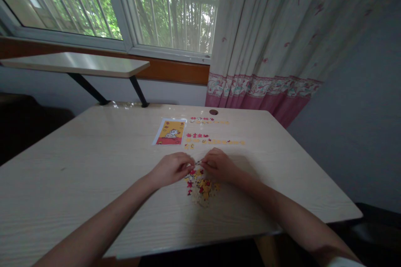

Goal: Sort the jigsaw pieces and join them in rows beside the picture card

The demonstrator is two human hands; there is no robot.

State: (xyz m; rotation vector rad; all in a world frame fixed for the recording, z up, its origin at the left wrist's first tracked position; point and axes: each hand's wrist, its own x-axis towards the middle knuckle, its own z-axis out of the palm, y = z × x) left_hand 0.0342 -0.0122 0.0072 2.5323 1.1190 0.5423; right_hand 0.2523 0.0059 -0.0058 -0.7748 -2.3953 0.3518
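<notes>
A small white-and-black puzzle piece [198,162] is between the fingertips of my two hands, just above a loose pile. My left hand [174,169] comes in from the left with its thumb and fingers pinched together at the piece. From the other side, my right hand [221,166] pinches at it too; its lower fingers are curled under and partly hidden. Below the hands lies the heap of mixed puzzle pieces [202,185], red, yellow, white and plain-backed. Beyond them, rows of red pieces [197,135] and yellow pieces [224,142] lie sorted on the table.
A picture card [171,132] showing a white duck on yellow and red lies left of the rows. Further back are more sorted pieces [209,122] and a round cable hole [213,112]. A raised shelf [78,64] stands on the wooden table [78,175] at the back left.
</notes>
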